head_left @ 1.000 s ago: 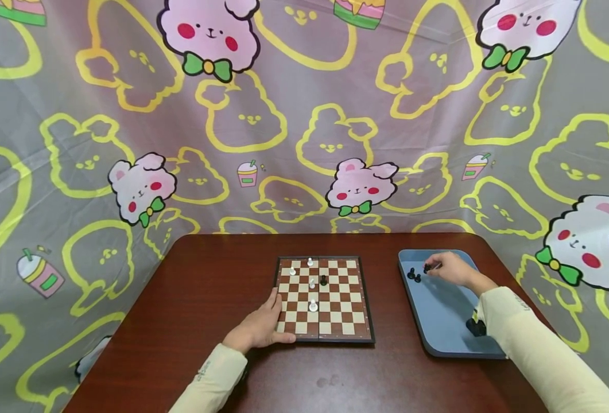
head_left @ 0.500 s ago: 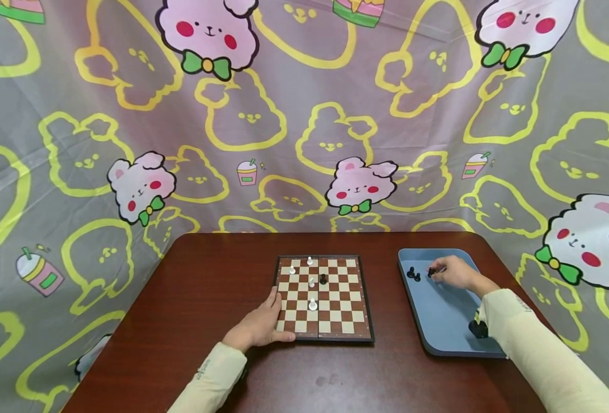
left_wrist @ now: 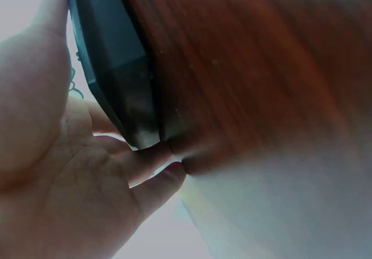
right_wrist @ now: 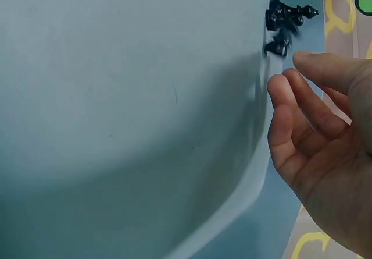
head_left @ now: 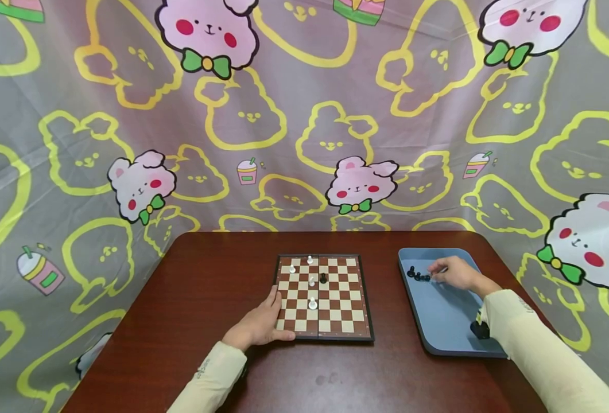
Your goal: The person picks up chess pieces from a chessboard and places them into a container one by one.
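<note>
A chessboard lies on the table, bearing several white chess pieces and one black piece. My left hand rests at its near left corner, fingers straight along the left side and thumb at the front edge. In the left wrist view the board's dark corner sits between thumb and fingers. Over the blue tray is my right hand, fingers loosely bent and nothing between them. Just off its fingertips, black chess pieces lie close together; in the right wrist view one piece is blurred.
The brown table has a rounded far edge, with a patterned curtain hanging behind and at both sides. A raised rim runs round the tray. Bare tabletop separates the board from the tray.
The right hand has let go of a black chess piece, which now lies tipped beside the other two in the tray. The left hand and the board have stayed put.
</note>
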`<move>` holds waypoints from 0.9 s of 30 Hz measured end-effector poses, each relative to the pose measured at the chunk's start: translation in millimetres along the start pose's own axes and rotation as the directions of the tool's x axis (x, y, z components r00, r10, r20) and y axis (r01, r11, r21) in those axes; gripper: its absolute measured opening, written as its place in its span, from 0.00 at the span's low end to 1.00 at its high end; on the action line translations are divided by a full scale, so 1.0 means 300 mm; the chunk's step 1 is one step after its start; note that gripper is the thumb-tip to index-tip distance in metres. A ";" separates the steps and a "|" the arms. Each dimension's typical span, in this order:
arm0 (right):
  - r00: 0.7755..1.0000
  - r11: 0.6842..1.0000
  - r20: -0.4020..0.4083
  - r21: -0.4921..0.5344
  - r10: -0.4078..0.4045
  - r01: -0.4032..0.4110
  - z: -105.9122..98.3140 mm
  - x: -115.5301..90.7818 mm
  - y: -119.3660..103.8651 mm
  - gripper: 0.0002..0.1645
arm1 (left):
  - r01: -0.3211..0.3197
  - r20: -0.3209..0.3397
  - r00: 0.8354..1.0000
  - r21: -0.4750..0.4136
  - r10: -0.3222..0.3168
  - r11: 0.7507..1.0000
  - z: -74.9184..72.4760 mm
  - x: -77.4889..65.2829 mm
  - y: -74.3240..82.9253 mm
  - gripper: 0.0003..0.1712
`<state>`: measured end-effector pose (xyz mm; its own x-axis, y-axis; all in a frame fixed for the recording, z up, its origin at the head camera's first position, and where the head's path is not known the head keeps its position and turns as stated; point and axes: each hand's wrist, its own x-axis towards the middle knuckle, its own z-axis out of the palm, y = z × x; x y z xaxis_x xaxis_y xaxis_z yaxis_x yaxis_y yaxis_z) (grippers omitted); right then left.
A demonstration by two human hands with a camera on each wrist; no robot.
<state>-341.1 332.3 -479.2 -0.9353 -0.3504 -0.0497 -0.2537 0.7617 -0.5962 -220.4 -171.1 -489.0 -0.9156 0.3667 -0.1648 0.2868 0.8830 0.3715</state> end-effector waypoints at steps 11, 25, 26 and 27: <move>0.999 0.999 -0.030 -0.018 -0.032 0.032 -0.015 -0.004 -0.005 0.11 | -0.009 -0.012 1.000 -0.011 0.009 1.000 -0.003 0.005 0.006 0.67; 0.998 0.998 -0.008 -0.008 -0.059 0.059 -0.025 0.012 -0.133 0.15 | 0.006 0.005 1.000 -0.002 -0.006 1.000 -0.012 -0.003 0.010 0.67; 0.998 0.998 -0.007 -0.009 -0.067 0.067 -0.024 0.016 -0.142 0.15 | 0.006 0.008 1.000 -0.001 -0.006 1.000 -0.013 -0.004 0.010 0.67; 0.997 0.997 -0.007 -0.008 -0.072 0.072 -0.022 0.020 -0.150 0.14 | 0.005 0.009 1.000 -0.002 -0.005 1.000 -0.014 -0.003 0.010 0.67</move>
<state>-336.8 299.5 -447.5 -0.9162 -0.4007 -0.0013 -0.3224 0.7391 -0.5915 -219.8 -169.9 -483.9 -0.9145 0.3651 -0.1742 0.2821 0.8842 0.3722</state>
